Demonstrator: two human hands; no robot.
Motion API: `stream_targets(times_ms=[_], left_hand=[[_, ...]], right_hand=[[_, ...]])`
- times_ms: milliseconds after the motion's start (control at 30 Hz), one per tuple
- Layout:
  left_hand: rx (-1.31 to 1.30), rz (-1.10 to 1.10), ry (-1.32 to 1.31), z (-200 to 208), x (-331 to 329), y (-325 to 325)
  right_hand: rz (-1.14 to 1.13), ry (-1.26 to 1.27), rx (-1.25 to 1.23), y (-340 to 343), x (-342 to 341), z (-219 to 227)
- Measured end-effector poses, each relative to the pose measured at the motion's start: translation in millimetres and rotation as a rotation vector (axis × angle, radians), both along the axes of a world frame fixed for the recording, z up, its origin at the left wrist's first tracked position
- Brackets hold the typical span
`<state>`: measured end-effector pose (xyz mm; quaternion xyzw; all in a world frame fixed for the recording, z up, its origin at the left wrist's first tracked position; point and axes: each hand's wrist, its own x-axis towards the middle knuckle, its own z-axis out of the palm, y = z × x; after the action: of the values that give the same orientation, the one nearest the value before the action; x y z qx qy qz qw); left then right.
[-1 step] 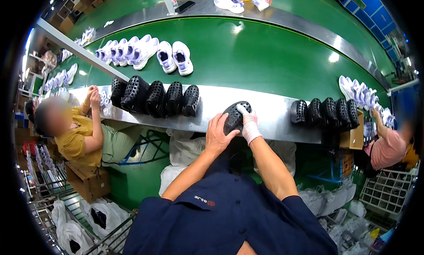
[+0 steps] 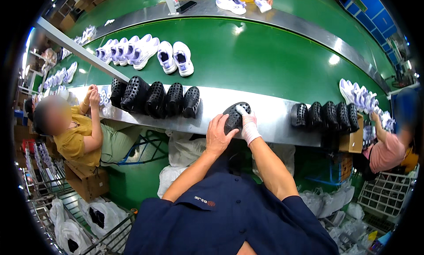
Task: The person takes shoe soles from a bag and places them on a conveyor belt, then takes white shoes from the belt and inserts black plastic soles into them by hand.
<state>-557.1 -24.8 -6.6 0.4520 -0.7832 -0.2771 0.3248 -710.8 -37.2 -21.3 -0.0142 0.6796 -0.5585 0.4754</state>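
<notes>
The bare left hand [image 2: 216, 136] and white-gloved right hand [image 2: 249, 124] grip a black perforated clog [image 2: 232, 115] between them at the metal table [image 2: 271, 116]; their fingers hide parts of it, and its inside cannot be made out.

We note one black clog [image 2: 233, 118], its rounded upper pierced with round holes, faintly glossy. Gripped between the left hand [image 2: 217, 135] and the gloved right hand [image 2: 249, 122]; holed side up, tilted, slanting from far right to near left. Position: over the near part of the metal surface [image 2: 268, 116]; contact we cannot tell. Sole hidden from us.
</notes>
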Motion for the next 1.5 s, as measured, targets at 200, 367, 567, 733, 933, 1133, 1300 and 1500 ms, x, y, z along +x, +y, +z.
stream_targets(times_ms=[200, 367, 567, 733, 933, 1133, 1300, 1500], left_hand=[[-0.128, 0.022, -0.072, 2.9, -13.0, -33.6], [-0.021, 0.146, 0.093, 44.8, -3.3, -43.7], [1.242, 0.205, 1.281, 102.8, 29.3, -37.8], [1.408, 0.310, 1.336, 100.4, 21.9, -10.7], [1.420, 0.347, 1.273, 106.5, 12.6, 2.7], [1.399, 0.327, 1.274, 103.4, 1.8, 11.3], [1.415, 0.353, 1.286, 102.7, -2.0, 8.4], [1.429, 0.422, 1.345, 105.0, -2.9, 4.1]], right_hand=[[0.130, -0.102, -0.015, -22.9, -28.2, 13.1], [0.093, 0.210, 0.025, -9.5, -65.0, 8.9], [0.450, 0.277, -0.225, -0.2, -59.4, 91.8], [0.586, -0.114, -0.250, -17.7, -40.9, 112.7], [0.615, -0.301, -0.165, -15.7, -57.2, 97.1], [0.656, -0.333, -0.131, -12.3, -72.8, 91.0], [0.639, -0.355, -0.150, -16.4, -76.6, 86.2], [0.658, -0.334, -0.138, -20.3, -77.0, 87.4]])
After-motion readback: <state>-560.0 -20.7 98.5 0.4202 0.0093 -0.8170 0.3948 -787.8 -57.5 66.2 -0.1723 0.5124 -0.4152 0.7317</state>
